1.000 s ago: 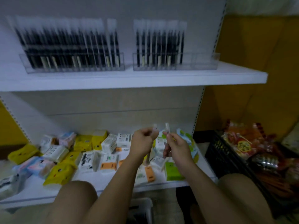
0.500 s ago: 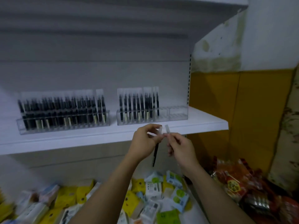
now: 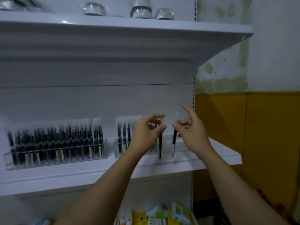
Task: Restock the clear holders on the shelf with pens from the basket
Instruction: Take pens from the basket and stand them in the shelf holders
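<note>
Both hands busy — left hand (image 3: pixel 144 133) pinches one pen (image 3: pixel 160 146), right hand (image 3: pixel 191 133) pinches a second pen (image 3: pixel 174 138), both dangling at the half-empty holder (image 3: pixel 179 151) on the shelf (image 3: pixel 219 157). Floppy sleeves could snag a divider — then a pen misses its slot.

Clear glossy plastic holders (image 3: pixel 164 148)

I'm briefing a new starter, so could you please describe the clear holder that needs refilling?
Find the middle white shelf, which carries two clear holders. It is the right holder, nearer the yellow wall. Unlike the packed left holder, its right-hand slots stand empty.
</note>
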`<state>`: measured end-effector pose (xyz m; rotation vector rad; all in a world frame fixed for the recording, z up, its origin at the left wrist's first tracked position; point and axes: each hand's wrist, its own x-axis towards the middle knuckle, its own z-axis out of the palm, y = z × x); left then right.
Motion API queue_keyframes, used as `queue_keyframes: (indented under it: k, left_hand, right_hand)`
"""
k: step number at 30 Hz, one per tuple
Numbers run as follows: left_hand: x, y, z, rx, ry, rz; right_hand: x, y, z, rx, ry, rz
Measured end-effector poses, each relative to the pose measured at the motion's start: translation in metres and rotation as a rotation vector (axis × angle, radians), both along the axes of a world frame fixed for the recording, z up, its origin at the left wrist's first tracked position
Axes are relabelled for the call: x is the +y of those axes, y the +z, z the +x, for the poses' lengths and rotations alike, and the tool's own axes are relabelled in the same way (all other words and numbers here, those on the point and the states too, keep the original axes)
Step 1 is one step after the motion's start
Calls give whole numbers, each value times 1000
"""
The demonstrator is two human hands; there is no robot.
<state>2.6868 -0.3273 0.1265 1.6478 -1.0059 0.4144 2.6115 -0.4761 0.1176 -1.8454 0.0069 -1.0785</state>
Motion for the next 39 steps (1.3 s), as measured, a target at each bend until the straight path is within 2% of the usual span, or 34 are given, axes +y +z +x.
queue_keyframes:
  k: [6,12,22,25,28,31,39]
  left_hand:
    - [-20,36,27,-210,134,26]
    - [-33,52,52,-316,210,14]
    - [-34,30,70,-298,266,186]
    - [-34,24,72,-355,344,249]
    - [-36,24,73,-398,426,304]
    - [-37,25,76,-378,443,369]
    - [-35,31,78,-262,455,502]
  right_hand:
    - [-13,29,39,-78,-70,-165]
    - [-20,42,69,-112,-66,-172]
    - [-34,27,93,-49,-61,-177]
    - [-33,22,97,14,-5,-198]
    - [-33,13,95,170,-3,-327]
    - [-35,4,90,314,-7,-444]
    - [-35,-3,76,424,-97,-591]
